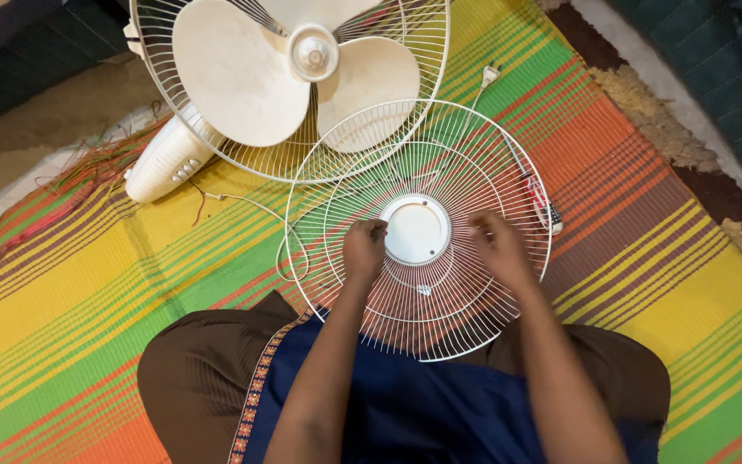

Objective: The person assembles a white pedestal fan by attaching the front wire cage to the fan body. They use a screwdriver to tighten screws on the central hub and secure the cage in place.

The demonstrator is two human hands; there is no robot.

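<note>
— What do we see from the head camera?

— We see a white wire fan guard (465, 283), round and domed, tilted up off a striped mat (70, 301) of yellow, green and orange. Its lower rim rests against our lap, on the dark blue cloth (422, 412) between our knees. A round white centre cap (416, 229) sits in the middle of the guard.

— And our hands?

— Our left hand (364, 249) is just left of the cap, fingers curled shut on the wires there. Our right hand (498, 249) is just right of the cap, fingers bent onto the wires as well; we read it as gripping them, though the fingertips are partly hidden by the mesh.

— What lies about the guard?

— Beyond it, at the top of the view, lies the fan (302, 77) itself on its back: three cream blades (242, 77) around a white hub (313, 53), inside the rear wire guard (165, 86). The loose guard's upper rim overlaps that rear guard. The fan's white base with buttons (169, 159) points to the left. A thin white cord (255, 206) loops across the mat beside the guard, and a white plug (489, 76) lies near the upper right. A small red and white tool (544, 206) shows through the wires at the right rim.
</note>
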